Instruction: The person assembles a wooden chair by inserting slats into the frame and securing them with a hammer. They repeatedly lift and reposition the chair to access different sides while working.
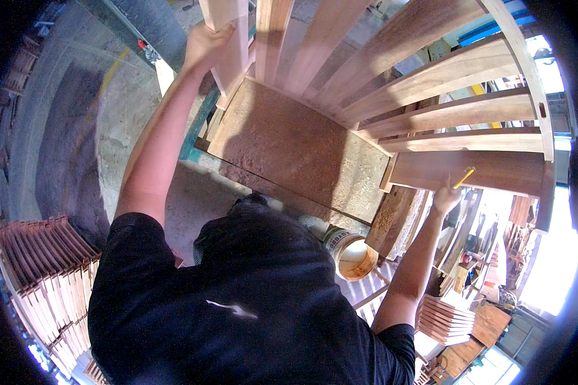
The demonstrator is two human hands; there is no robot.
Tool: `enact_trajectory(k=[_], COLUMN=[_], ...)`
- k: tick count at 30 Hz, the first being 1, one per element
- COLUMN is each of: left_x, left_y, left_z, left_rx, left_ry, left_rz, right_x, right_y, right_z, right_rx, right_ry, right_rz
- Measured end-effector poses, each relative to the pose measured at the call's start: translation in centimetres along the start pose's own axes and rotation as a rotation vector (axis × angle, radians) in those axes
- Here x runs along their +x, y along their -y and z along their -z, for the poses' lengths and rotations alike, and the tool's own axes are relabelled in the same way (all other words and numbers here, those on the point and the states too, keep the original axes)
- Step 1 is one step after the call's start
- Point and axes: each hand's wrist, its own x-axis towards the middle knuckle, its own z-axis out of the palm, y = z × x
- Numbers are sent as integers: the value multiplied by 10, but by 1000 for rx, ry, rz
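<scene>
A slatted wooden frame (440, 115), like a chair back or a crib side, stands tilted up in front of me with its slats fanning across the view. My left hand (207, 48) grips the edge of its left end board (231, 58), fingers curled behind it. On the other side, my right hand (447, 194) is at the lower edge of the right end board (488, 170). A thin yellow pencil (465, 178) sticks out of that hand. The fingertips there are partly blurred against the wood. Beneath the frame lies a worn brown worktop (289, 138).
A white bucket (353, 256) stands by the bench's near side, beside a thick wood block (398, 221). Stacked slatted wooden parts (51, 282) rise at the lower left, and another small stack (446, 319) sits at the lower right. A green bench edge (196, 131) borders the worktop.
</scene>
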Motion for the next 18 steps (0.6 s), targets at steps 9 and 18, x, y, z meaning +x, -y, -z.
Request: enact_trajectory(k=[9,18], left_x=[0,5], left_y=[-3,10], left_z=[4,0], left_rx=[39,-38], left_ry=[9,-17], left_rz=[-16,-55], right_x=[2,2], right_y=[-5,-2], right_z=[1,-2], right_rx=[-49,-103], right_ry=[39,38], right_rz=[-83,-73])
